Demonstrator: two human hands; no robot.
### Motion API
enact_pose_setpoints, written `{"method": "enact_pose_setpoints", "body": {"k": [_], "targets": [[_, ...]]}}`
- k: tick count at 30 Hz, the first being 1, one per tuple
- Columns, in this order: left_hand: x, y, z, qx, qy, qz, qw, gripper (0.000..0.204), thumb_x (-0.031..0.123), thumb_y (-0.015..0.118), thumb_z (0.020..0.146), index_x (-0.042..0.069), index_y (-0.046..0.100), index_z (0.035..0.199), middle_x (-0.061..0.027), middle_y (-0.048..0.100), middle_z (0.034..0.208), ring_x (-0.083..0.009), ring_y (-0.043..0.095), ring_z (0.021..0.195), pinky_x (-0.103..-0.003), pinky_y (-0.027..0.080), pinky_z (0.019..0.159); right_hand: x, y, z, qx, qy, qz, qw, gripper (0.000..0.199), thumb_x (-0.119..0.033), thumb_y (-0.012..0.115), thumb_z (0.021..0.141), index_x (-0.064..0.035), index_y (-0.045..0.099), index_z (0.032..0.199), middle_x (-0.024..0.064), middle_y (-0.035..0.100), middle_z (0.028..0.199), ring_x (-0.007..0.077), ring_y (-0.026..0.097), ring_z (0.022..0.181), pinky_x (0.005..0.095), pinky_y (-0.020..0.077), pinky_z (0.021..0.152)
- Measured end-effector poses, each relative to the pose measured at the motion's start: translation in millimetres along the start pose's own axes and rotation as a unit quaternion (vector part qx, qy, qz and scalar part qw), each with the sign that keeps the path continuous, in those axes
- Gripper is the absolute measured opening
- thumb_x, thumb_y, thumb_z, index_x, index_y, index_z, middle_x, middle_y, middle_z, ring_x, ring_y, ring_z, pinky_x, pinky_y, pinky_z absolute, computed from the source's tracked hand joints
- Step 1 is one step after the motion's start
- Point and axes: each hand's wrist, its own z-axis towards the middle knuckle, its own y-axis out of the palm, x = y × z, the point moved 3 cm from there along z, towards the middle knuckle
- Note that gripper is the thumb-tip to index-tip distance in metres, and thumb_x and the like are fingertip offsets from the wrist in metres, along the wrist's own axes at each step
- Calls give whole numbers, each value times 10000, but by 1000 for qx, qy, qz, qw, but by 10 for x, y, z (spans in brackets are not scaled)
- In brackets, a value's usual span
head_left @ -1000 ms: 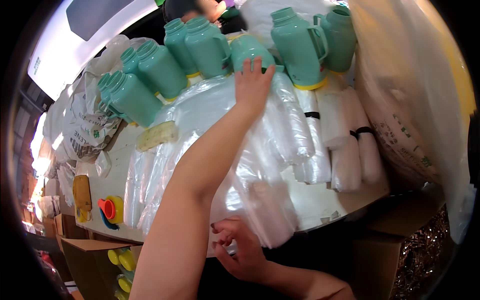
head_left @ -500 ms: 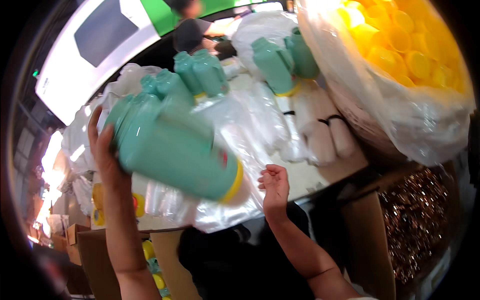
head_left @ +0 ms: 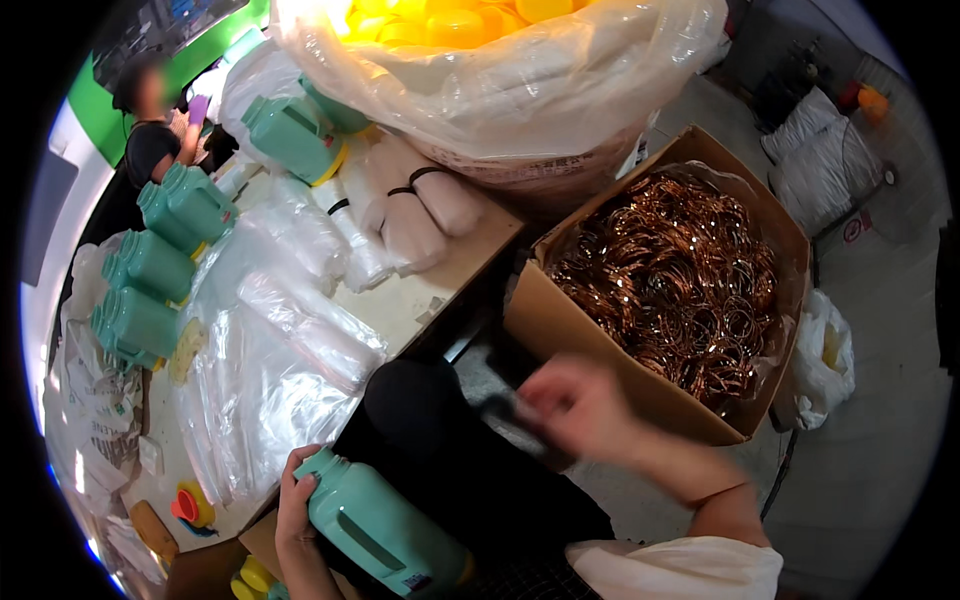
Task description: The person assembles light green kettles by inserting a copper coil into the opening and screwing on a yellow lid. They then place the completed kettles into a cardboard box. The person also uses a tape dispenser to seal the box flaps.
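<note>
At the table's near edge, my left hand [head_left: 297, 490] is closed around the neck end of a teal plastic jug [head_left: 375, 520] with a side handle and a yellow base ring. The jug lies tilted across my lap, its base toward the lower right. My right hand [head_left: 575, 400], smeared by motion, hovers beside the near wall of a cardboard box [head_left: 610, 390]. Whether its fingers hold anything is unclear. Many shiny copper-coloured wire rings [head_left: 680, 290] fill the box.
Several teal jugs [head_left: 140, 325] stand along the table's far left. Clear plastic bags [head_left: 290, 370] and banded sleeve bundles [head_left: 415, 215] cover the tabletop. A large sack [head_left: 520, 110] holds yellow cups [head_left: 455, 25]. Another person [head_left: 155, 130] sits beyond the table.
My view has swung right. The jug has come down from above the table to my lap, still in my left hand. My right hand has moved from the table edge toward the box.
</note>
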Motion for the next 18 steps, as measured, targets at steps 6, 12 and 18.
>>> {"method": "enact_pose_setpoints", "body": {"k": [6, 12, 18], "targets": [[133, 179, -4, 1, 35, -89, 995, 690, 393, 808, 804, 24, 488, 1292, -250, 674, 1125, -339, 692, 1045, -441, 595, 899, 1291, -1821, 891, 86, 130, -271, 950, 183, -172, 750, 865, -4, 703, 923, 105, 724, 826, 206, 670, 721, 342, 519, 706], [-166, 79, -111, 55, 37, -104, 992, 675, 427, 773, 832, 35, 490, 1302, -247, 673, 1154, -333, 677, 1066, -449, 582, 921, 1797, -1651, 916, 52, 190, -113, 974, 167, -164, 730, 916, -2, 698, 891, 14, 664, 769, 67, 547, 705, 269, 453, 658], [-210, 8, -158, 55, 42, -102, 992, 589, 434, 708, 880, 48, 507, 1277, -227, 666, 1172, -303, 674, 1059, -440, 582, 917, 1402, -1890, 927, 188, 182, 202, 944, 148, -210, 650, 1008, -64, 638, 982, -28, 615, 781, 73, 481, 630, 252, 389, 566]]}}
